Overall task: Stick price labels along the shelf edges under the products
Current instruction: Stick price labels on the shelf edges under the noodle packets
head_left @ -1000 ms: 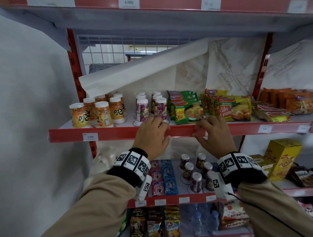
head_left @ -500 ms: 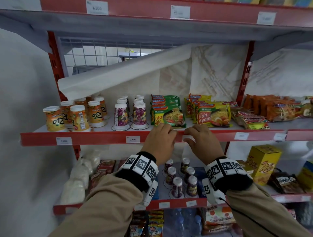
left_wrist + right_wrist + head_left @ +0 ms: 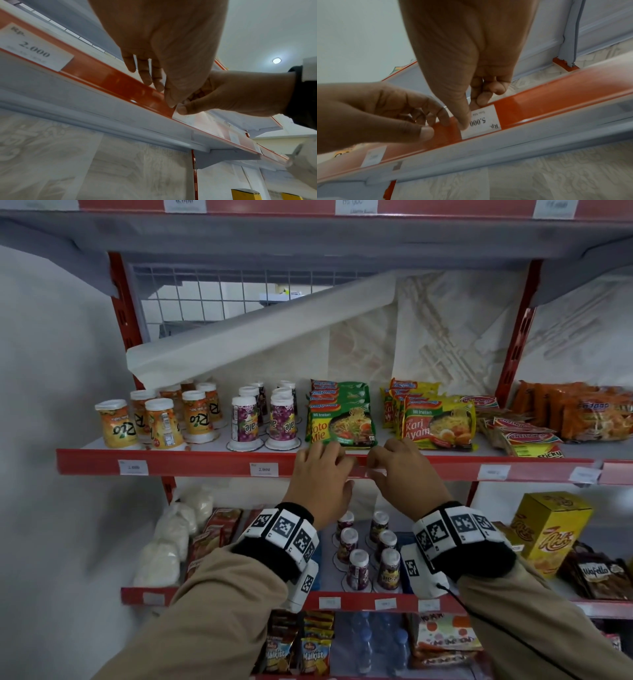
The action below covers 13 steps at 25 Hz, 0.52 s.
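Note:
Both hands are at the red shelf edge strip (image 3: pixel 205 462) under the green Soto Mie noodle packs (image 3: pixel 339 422). My right hand (image 3: pixel 394 470) pinches a white price label (image 3: pixel 481 121) reading Rp. 5.000 against the strip, thumb on its face and fingers curled over the top. In the head view only a sliver of that label (image 3: pixel 375 473) shows between the hands. My left hand (image 3: pixel 322 470) straddles the strip just left of the label, fingers over the top and thumb in front. A 2.000 label (image 3: pixel 263 469) sits further left under the purple cups (image 3: pixel 263 419).
Orange cups (image 3: pixel 164 419) stand at the shelf's left end, and yellow Kari Ayam packs (image 3: pixel 438 419) and more noodle packs to the right. Two more labels (image 3: pixel 493 472) sit on the strip to the right. The lower shelf holds small cups (image 3: pixel 370 556) and a yellow box (image 3: pixel 551 529).
Both hands have slid right along the shelf edge, from under the purple cups to under the green noodle packs. The 2.000 label they covered now shows. The view has shifted.

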Tool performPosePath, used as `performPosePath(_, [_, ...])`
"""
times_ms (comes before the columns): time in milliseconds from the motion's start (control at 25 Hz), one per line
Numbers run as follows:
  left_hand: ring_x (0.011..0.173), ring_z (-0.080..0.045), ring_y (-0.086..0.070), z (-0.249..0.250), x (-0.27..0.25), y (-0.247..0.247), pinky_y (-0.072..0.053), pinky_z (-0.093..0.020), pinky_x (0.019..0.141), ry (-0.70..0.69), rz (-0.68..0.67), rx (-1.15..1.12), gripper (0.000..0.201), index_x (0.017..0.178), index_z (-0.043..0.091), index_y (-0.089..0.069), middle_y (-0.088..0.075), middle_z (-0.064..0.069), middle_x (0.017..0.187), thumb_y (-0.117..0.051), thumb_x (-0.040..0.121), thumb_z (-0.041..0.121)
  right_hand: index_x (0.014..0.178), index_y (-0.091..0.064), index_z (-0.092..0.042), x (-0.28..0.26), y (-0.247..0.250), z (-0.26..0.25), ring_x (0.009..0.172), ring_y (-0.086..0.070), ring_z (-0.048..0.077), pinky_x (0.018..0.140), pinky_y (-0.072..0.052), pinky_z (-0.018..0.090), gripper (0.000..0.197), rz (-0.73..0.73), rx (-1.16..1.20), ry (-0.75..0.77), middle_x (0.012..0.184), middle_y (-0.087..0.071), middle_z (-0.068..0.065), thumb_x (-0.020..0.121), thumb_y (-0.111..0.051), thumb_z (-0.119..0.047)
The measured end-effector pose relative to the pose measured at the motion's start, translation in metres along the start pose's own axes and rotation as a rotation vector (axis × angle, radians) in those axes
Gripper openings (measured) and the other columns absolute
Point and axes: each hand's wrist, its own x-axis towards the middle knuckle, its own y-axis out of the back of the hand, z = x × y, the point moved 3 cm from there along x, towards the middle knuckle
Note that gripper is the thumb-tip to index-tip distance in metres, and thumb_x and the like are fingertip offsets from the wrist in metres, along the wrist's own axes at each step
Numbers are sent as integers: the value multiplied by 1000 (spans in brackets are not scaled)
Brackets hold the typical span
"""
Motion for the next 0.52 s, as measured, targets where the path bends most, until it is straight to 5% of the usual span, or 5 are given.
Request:
performPosePath(120, [102, -29, -46, 1, 2, -1, -41, -40, 79, 8, 9, -46, 23, 104, 11, -61, -53, -8, 108, -58, 86, 25, 94, -66, -15, 5, 5, 3, 98, -47, 24, 79, -36, 29, 7, -33, 94, 13, 98, -55, 7, 89, -61, -17])
performPosePath(240, [97, -27, -46, -1, 3, -1, -41, -40, 79, 26, 55, -130, 23, 104, 11, -64, -55, -7, 103, -50, 94, 26, 83, -64, -15, 6, 14, 14, 75, -55, 11, 68, -40, 23, 6, 72, 453, -57, 84, -60, 1, 84, -68, -11])
performPosePath(520, [96, -21, -48, -1, 4, -3, -38, -35, 83, 132, 138, -310, 50, 114, 14, -60, -61, -3, 106, -26, 99, 47, 99, -63, -9, -3, 6, 20, 69, -66, 10, 61, -52, 18, 21, 206, 1232, -325, 76, -65, -8, 82, -69, 1])
